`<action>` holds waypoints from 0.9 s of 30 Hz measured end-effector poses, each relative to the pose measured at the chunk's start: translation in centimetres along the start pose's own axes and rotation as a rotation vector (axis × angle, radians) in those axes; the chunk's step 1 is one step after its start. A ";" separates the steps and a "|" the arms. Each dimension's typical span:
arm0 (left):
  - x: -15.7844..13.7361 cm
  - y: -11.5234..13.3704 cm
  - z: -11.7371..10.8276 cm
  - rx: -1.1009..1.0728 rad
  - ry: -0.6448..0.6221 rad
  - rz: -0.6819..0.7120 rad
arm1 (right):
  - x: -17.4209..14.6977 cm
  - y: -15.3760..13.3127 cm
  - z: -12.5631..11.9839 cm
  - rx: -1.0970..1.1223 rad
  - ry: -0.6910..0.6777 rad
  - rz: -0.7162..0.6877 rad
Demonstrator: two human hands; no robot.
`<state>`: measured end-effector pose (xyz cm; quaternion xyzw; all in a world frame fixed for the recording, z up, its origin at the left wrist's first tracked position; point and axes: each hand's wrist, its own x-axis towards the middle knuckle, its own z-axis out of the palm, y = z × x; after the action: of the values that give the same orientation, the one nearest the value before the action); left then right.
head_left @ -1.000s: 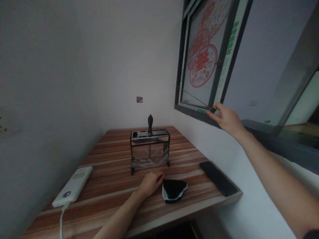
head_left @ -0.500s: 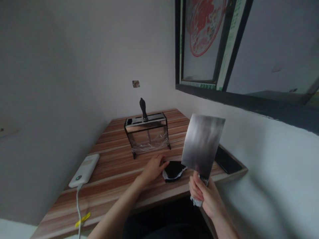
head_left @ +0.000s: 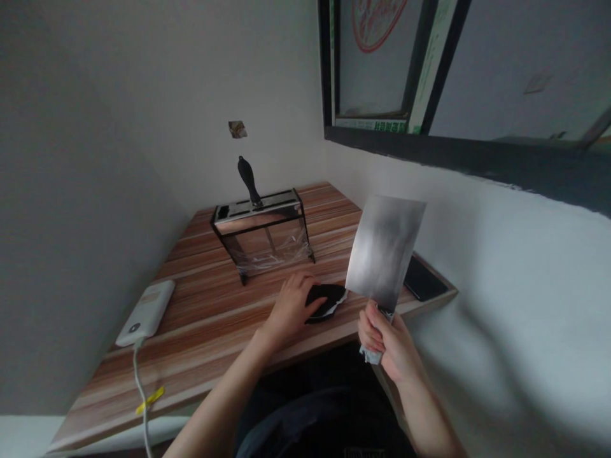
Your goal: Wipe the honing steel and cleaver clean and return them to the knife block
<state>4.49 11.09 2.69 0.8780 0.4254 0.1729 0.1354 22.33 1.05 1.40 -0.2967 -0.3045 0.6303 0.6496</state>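
Note:
My right hand (head_left: 386,337) is wrapped round the handle of a cleaver (head_left: 386,248), its broad metal blade pointing up. Crumpled whitish material shows at the handle (head_left: 371,354) below the fist. Near the table's front edge, my left hand (head_left: 296,299) grips a flat black piece with ragged white edges (head_left: 329,298), thumb across it and fingers at its far left side. What the piece is, I cannot make out. Beyond that hand stands a knife block (head_left: 267,238) with a metal top, clear sides and one black-handled tool (head_left: 248,180) upright in it.
A wood-grain table (head_left: 205,318) runs to the walls. On its left lies a white power bank (head_left: 147,312) with a cable (head_left: 139,378) and yellow tape (head_left: 150,400). A black phone (head_left: 424,280) lies at the right edge. A dark window frame (head_left: 372,143) juts above.
My left hand has moved from beside the black piece onto it, the thumb now across it. The cleaver stays upright in my right hand. The whole view has shifted and tilted slightly.

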 end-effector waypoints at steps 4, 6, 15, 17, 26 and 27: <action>-1.1 0.8 0.6 -0.055 -0.150 0.273 | 0.0 0.1 0.0 -0.005 -0.006 0.007; -1.1 0.8 1.1 -0.025 -0.184 0.280 | 0.0 0.1 0.2 -0.007 0.006 0.006; -0.2 1.7 1.4 0.143 -0.123 0.167 | 0.0 0.2 0.6 0.007 0.011 0.048; -0.5 1.9 1.1 0.165 -0.127 0.155 | 0.0 0.3 0.6 0.022 0.002 0.064; -6.4 -0.3 -2.6 0.007 0.298 -0.406 | -0.6 1.6 1.4 0.118 -0.082 0.231; -6.9 -0.2 -3.2 -0.028 0.446 -0.428 | -0.6 2.0 1.7 0.116 -0.084 0.256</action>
<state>-1.02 6.06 4.20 0.7069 0.6175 0.3346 0.0844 19.75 0.50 0.95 -0.2684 -0.2544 0.7364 0.5665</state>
